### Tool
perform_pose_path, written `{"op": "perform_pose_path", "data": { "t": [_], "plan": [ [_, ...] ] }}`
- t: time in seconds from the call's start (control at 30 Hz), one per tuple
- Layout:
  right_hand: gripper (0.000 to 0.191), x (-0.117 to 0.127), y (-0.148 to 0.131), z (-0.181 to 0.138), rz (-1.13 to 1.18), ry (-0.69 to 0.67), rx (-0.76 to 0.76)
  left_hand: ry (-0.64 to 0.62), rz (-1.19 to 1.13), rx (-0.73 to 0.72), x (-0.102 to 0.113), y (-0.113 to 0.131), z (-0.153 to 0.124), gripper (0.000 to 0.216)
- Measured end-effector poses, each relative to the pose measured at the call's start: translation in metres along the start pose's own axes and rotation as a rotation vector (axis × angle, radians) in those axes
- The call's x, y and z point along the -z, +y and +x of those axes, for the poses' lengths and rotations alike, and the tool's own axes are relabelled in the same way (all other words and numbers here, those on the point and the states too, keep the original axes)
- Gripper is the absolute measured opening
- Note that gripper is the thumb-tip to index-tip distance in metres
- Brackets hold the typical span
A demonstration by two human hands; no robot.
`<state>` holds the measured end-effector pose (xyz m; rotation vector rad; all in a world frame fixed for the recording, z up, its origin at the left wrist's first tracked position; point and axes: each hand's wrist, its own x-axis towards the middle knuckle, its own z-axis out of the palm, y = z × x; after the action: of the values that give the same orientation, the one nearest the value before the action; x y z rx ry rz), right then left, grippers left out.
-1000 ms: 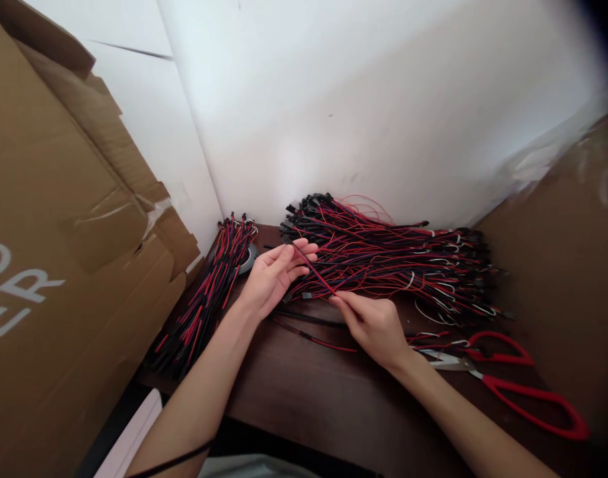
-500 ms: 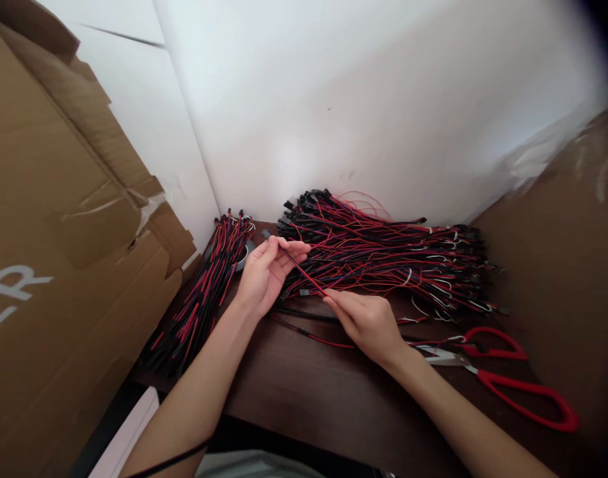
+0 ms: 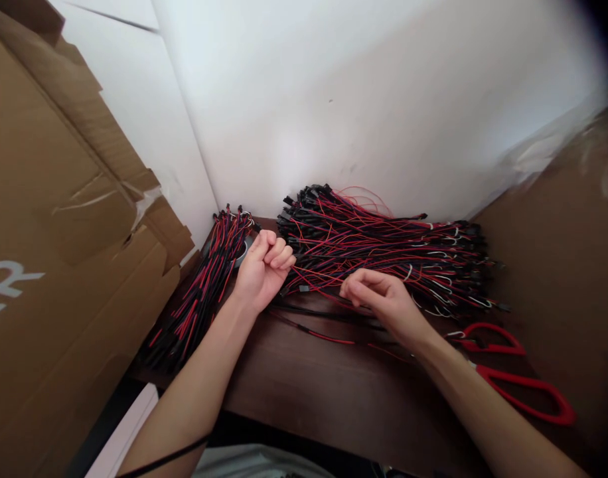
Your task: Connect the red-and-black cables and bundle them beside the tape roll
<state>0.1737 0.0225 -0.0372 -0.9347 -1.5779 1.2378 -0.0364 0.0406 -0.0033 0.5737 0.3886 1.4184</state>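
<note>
My left hand point(image 3: 267, 269) is closed, its fingers curled in. A small black connector point(image 3: 257, 228) shows just beyond its thumb, at the end of the cable in this hand; the rest of that cable is hard to follow. My right hand point(image 3: 376, 295) has its fingertips pressed together in front of the big pile of red and black cables point(image 3: 364, 242). What lies between those fingertips cannot be made out. Loose cables point(image 3: 324, 335) lie on the dark table below both hands. To the left is a smaller bundle of red and black cables point(image 3: 204, 285).
Red-handled scissors point(image 3: 526, 385) lie at the right, their blades partly hidden by my right forearm. A large cardboard box point(image 3: 75, 232) stands on the left. A white wall point(image 3: 334, 133) rises behind the pile, and a brown panel point(image 3: 557, 252) bounds the right side.
The wire stretched between both hands no longer shows clearly. My left fingers have curled in from a more open pose. My right hand has shifted slightly right and up.
</note>
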Motion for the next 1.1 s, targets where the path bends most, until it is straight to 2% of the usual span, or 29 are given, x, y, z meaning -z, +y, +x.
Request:
{"op": "perform_pose_path", "data": {
  "t": [0.1,0.17,0.27,0.4,0.7,0.83,1.0,1.1],
  "plan": [
    [0.03,0.013,-0.002,0.0,0.207,-0.071,-0.08,0.005,0.04,0.018,0.0,-0.002,0.0,0.035],
    [0.034,0.019,-0.003,-0.001,0.253,-0.135,-0.116,-0.002,0.047,0.029,0.0,-0.003,0.0,0.035],
    [0.039,0.025,-0.004,-0.002,0.245,-0.237,-0.124,0.006,0.044,0.011,-0.001,-0.003,0.0,0.034],
    [0.033,0.03,-0.008,-0.002,0.133,-0.317,-0.072,0.069,0.085,-0.045,0.0,-0.001,0.002,0.035],
    [0.019,0.026,0.009,0.0,-0.417,-0.201,-0.043,0.168,0.073,-0.097,0.004,0.003,0.005,0.032],
    [0.013,0.022,0.01,-0.001,-0.59,-0.189,0.04,0.175,0.05,-0.099,0.005,0.003,0.006,0.035],
    [0.015,0.017,0.005,-0.001,-0.617,-0.125,0.068,0.171,0.016,-0.08,0.004,0.004,0.006,0.037],
    [0.015,0.016,0.008,0.0,-0.455,-0.011,0.007,0.133,-0.013,-0.07,0.004,0.005,0.006,0.037]
  ]
}}
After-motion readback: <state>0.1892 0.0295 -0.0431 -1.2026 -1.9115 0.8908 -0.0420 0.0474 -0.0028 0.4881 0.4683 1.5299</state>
